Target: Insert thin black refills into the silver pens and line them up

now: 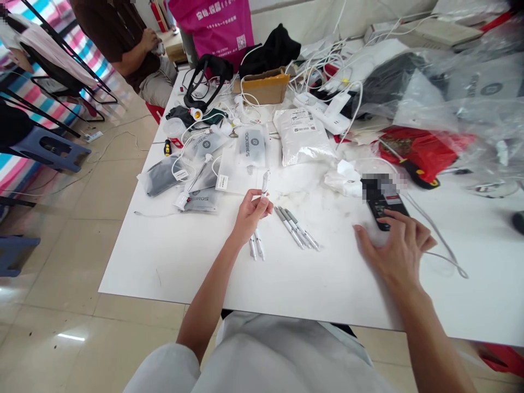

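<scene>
My left hand [252, 212] is closed in a pinch on a white pen [266, 183], which points up above the table. Beneath that hand lie two white pens [257, 245], partly covered by it. Just to the right, several grey-and-white pens [298, 229] rest side by side. My right hand [399, 245] is spread, its fingertips touching the lower part of a black phone [382, 203] that lies on the table. The thumb is held away from the other fingers, and nothing is gripped there.
Behind the pens are a white padded parcel [303, 136], printed pouches [251, 147] and a small cardboard box [264, 87]. Tangled white cables [323, 71] and plastic bags cover the back right. A screwdriver [417, 172] lies past the phone. Another person [131, 49] sits at the far left.
</scene>
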Motion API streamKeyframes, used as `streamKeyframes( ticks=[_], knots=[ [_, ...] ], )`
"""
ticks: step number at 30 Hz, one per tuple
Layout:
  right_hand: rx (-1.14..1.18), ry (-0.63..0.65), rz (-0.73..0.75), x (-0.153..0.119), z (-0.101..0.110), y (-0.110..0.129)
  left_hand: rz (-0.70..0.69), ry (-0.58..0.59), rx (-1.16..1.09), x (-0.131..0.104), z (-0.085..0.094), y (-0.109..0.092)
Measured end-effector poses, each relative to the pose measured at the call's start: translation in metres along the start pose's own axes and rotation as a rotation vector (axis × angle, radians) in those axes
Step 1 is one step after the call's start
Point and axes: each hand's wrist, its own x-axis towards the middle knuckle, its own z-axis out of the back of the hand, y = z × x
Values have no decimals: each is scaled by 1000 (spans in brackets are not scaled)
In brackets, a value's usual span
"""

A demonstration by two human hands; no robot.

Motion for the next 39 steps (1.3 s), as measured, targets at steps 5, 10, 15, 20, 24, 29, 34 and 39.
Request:
streamKeyframes(
  ticks=[5, 10, 15, 20, 24, 29, 34, 39],
  knots=[
    [80, 58, 55, -5, 6, 20, 7, 41, 46, 0, 0, -2],
    [151, 58, 117, -3, -2, 35, 25, 59, 51, -1, 0, -3],
    [551, 267, 46, 6, -6, 70, 74, 114, 123, -5, -2, -7],
    [1135, 404, -21, 23, -3, 129, 176, 314, 269, -13, -11, -12],
    [1300, 499, -92, 35, -7, 159, 178, 424, 321, -14, -12, -15],
    [1515, 389, -243, 44, -20, 168, 138, 380, 266, -11, -4, -13],
    [1663, 339, -362, 43, -27, 178, -33, 36, 429, -9, -5, 1],
    [1857, 297, -525, 51, -28, 178, -142, -33, 489, -11, -10, 1]
  ],
)
